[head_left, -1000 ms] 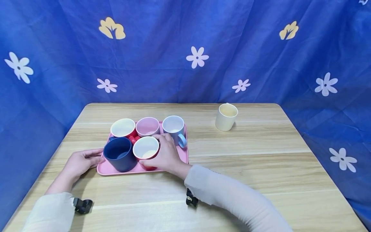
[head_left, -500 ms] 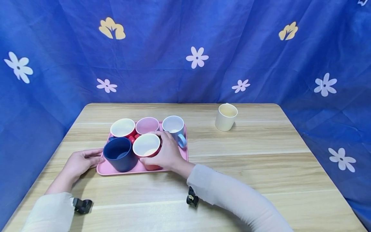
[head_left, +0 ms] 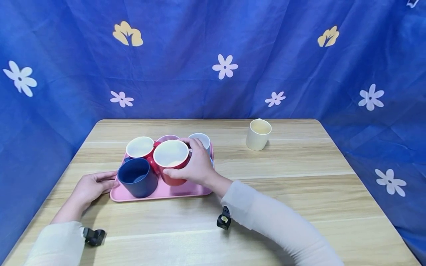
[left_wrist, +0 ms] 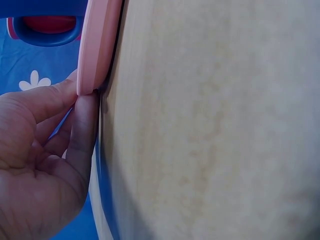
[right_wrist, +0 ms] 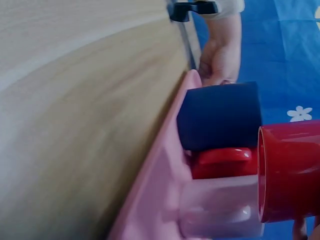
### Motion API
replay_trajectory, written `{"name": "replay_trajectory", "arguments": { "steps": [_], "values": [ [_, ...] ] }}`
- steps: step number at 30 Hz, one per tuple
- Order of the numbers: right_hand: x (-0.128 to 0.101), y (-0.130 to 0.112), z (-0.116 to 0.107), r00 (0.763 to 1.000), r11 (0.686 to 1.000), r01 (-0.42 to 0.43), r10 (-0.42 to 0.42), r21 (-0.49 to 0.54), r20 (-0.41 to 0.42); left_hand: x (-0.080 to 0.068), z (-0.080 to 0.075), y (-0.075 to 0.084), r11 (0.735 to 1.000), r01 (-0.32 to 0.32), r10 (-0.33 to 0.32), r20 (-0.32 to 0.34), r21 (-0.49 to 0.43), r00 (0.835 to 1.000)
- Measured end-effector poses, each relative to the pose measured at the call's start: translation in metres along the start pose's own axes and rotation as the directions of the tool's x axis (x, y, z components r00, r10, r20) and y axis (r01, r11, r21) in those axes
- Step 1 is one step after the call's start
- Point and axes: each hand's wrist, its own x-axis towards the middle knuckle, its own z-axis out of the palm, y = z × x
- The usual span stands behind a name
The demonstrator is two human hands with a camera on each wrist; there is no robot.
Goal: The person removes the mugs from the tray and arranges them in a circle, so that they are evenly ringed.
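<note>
Since the earlier frames we see the red mug (head_left: 171,162) raised off the pink tray (head_left: 186,190), where it stood before; it now hangs above the tray's middle, tilted slightly. The right hand (head_left: 196,166) grips it, fingers (head_left: 186,142) curled round the far rim and thumb along the near side. The left hand (head_left: 91,186) has stayed at the tray's left edge, its straight fingers (left_wrist: 82,125) pressing the rim against the table (head_left: 299,184). On the tray we see the navy mug (head_left: 137,177), a second red mug (head_left: 139,147), a pink mug (head_left: 166,138) and a light blue mug (head_left: 201,140). A cream mug (head_left: 258,134) stands well apart on the table.
</note>
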Motion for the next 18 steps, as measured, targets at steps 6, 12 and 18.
{"name": "replay_trajectory", "arguments": {
  "steps": [6, 12, 18],
  "values": [
    [0.006, -0.002, -0.016, 0.998, 0.998, 0.048, -0.046, 0.048, -0.038, 0.000, 0.002, 0.003, 1.000, 0.021, -0.021, 0.009, 0.002, 1.000],
    [0.011, 0.002, -0.034, 0.995, 0.997, 0.068, -0.064, 0.049, -0.072, -0.001, 0.002, 0.004, 0.999, 0.019, -0.019, 0.001, 0.035, 1.000],
    [0.014, 0.010, -0.056, 0.989, 0.998, 0.059, -0.054, 0.032, -0.138, -0.001, 0.002, 0.006, 0.998, 0.007, -0.006, -0.005, 0.059, 1.000]
  ]
}}
